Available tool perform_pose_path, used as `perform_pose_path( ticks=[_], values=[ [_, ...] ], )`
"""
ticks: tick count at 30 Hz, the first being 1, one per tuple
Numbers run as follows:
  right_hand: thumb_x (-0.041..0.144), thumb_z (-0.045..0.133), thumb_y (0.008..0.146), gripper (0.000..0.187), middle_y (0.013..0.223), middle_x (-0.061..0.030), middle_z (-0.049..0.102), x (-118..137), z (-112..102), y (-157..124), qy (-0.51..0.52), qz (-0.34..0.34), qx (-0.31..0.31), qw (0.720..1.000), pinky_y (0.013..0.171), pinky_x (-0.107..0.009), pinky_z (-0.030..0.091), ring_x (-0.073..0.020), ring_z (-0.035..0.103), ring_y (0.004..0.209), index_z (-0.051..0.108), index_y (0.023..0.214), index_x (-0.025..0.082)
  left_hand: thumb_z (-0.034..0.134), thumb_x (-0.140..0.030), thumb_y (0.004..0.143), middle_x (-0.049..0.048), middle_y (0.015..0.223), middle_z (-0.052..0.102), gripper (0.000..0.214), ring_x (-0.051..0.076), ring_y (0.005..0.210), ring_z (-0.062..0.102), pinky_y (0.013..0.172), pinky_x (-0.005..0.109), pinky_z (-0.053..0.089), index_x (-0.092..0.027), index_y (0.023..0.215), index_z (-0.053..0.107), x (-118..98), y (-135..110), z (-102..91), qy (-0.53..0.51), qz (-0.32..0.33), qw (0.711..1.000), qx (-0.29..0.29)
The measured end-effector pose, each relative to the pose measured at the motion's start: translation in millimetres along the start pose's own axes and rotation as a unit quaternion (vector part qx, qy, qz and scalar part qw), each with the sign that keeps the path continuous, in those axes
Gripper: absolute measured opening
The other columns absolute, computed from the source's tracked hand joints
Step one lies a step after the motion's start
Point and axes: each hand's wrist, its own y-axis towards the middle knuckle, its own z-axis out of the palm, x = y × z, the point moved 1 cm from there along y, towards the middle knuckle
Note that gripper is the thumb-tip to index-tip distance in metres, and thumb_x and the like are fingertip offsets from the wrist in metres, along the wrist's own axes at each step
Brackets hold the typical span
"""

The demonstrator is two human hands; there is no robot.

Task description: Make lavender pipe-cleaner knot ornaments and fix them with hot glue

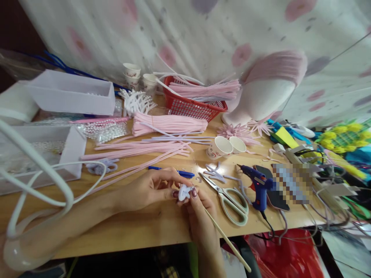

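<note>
Both my hands meet over the wooden table's (136, 227) front edge. My left hand (147, 189) and my right hand (199, 216) pinch a small white fuzzy pipe-cleaner piece (184, 192) between their fingertips. My right hand also holds a thin wooden stick (228, 243) that slants down past the table edge. A blue pen (171, 171) lies just behind my fingers. Pale green scissors (232, 200) lie to the right of my right hand.
A blue glue gun (257, 185) stands right of the scissors. Loose pink pipe cleaners (150, 148), a red basket (191, 104) of more, paper cups (223, 146), white boxes (69, 94) and a white cable (37, 170) crowd the table. Colourful craft clutter (342, 146) fills the right.
</note>
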Motion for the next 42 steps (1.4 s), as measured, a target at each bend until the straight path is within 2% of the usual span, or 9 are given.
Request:
perform_pose_path(
  ticks=[4, 8, 16, 21, 26, 31, 36, 39, 42],
  values=[
    [0.050, 0.069, 0.093, 0.035, 0.070, -0.0003, 0.066, 0, 4, 0, 0.034, 0.009, -0.029, 0.999, 0.081, -0.030, 0.052, -0.0174, 0.062, 0.072, 0.073, 0.074, 0.021, 0.075, -0.041, 0.087, 0.0039, 0.093, 0.072, 0.032, 0.019, 0.084, 0.063, 0.081, 0.032, 0.048, -0.020, 0.111, 0.076, 2, 1, -4.8, 0.025, -0.037, 0.996, -0.074],
    [0.049, 0.072, 0.090, 0.030, 0.068, 0.0014, 0.067, 0, 8, 1, 0.088, 0.019, -0.051, 0.995, 0.080, -0.028, 0.052, -0.0147, 0.061, 0.068, 0.076, 0.077, 0.022, 0.067, -0.041, 0.092, 0.0030, 0.087, 0.071, 0.029, 0.016, 0.075, 0.059, 0.073, 0.029, 0.048, -0.017, 0.107, 0.075, 5, 0, -7.6, 0.027, -0.059, 0.991, -0.114],
    [0.047, 0.082, 0.079, 0.027, 0.063, 0.0019, 0.067, 10, 24, 8, 0.150, 0.019, -0.083, 0.985, 0.066, -0.027, 0.053, -0.0143, 0.058, 0.057, 0.077, 0.072, 0.022, 0.077, -0.028, 0.084, 0.0051, 0.099, 0.072, 0.032, 0.018, 0.083, 0.064, 0.080, 0.032, 0.051, -0.018, 0.113, 0.070, 10, -5, 4.1, 0.047, 0.008, 0.991, -0.121],
    [0.048, 0.072, 0.089, 0.034, 0.069, 0.0009, 0.067, 3, 24, 5, 0.086, 0.000, -0.086, 0.993, 0.081, -0.029, 0.050, -0.0164, 0.060, 0.070, 0.072, 0.067, 0.022, 0.078, -0.029, 0.087, 0.0009, 0.087, 0.073, 0.015, 0.014, 0.076, 0.065, 0.076, 0.027, 0.052, -0.020, 0.098, 0.075, 8, 0, 5.1, -0.043, 0.035, 0.990, -0.127],
    [0.055, 0.064, 0.093, 0.044, 0.067, -0.0003, 0.064, -4, 21, -2, 0.005, 0.004, -0.088, 0.996, 0.077, -0.030, 0.046, -0.0182, 0.059, 0.072, 0.069, 0.066, 0.020, 0.074, -0.039, 0.091, 0.0001, 0.079, 0.071, 0.020, 0.015, 0.073, 0.063, 0.074, 0.028, 0.051, -0.021, 0.099, 0.074, 4, -1, 4.1, -0.053, 0.036, 0.993, -0.101],
    [0.057, 0.058, 0.096, 0.046, 0.071, -0.0024, 0.066, -4, 22, -3, 0.027, -0.004, -0.078, 0.997, 0.076, -0.031, 0.047, -0.0196, 0.060, 0.076, 0.071, 0.071, 0.020, 0.076, -0.047, 0.087, 0.0021, 0.087, 0.069, 0.028, 0.018, 0.085, 0.063, 0.080, 0.030, 0.050, -0.021, 0.097, 0.073, 4, -1, 0.9, -0.022, 0.034, 0.990, -0.132],
    [0.050, 0.063, 0.095, 0.033, 0.074, -0.0010, 0.066, 0, 26, -3, 0.080, -0.031, -0.071, 0.994, 0.070, -0.029, 0.050, -0.0168, 0.060, 0.069, 0.071, 0.080, 0.021, 0.077, -0.045, 0.086, 0.0030, 0.096, 0.068, 0.024, 0.020, 0.092, 0.062, 0.089, 0.033, 0.047, -0.023, 0.095, 0.074, 3, 0, -0.6, 0.016, 0.040, 0.989, -0.142],
    [0.042, 0.064, 0.096, 0.023, 0.073, 0.0010, 0.063, 8, 22, -4, -0.001, -0.093, -0.104, 0.990, 0.068, -0.027, 0.050, -0.0155, 0.059, 0.070, 0.070, 0.083, 0.023, 0.075, -0.040, 0.089, 0.0034, 0.104, 0.068, 0.018, 0.019, 0.094, 0.060, 0.091, 0.032, 0.046, -0.025, 0.098, 0.076, 6, -1, -1.4, 0.024, 0.061, 0.987, -0.149],
    [0.028, 0.064, 0.095, 0.009, 0.083, -0.0005, 0.068, 22, 9, -6, -0.195, -0.204, -0.146, 0.948, 0.075, -0.030, 0.051, -0.0174, 0.064, 0.078, 0.072, 0.093, 0.025, 0.075, -0.035, 0.087, 0.0044, 0.108, 0.066, 0.014, 0.019, 0.094, 0.059, 0.088, 0.031, 0.048, -0.024, 0.095, 0.077, 9, -2, -1.5, 0.025, 0.048, 0.986, -0.155]
  ],
)
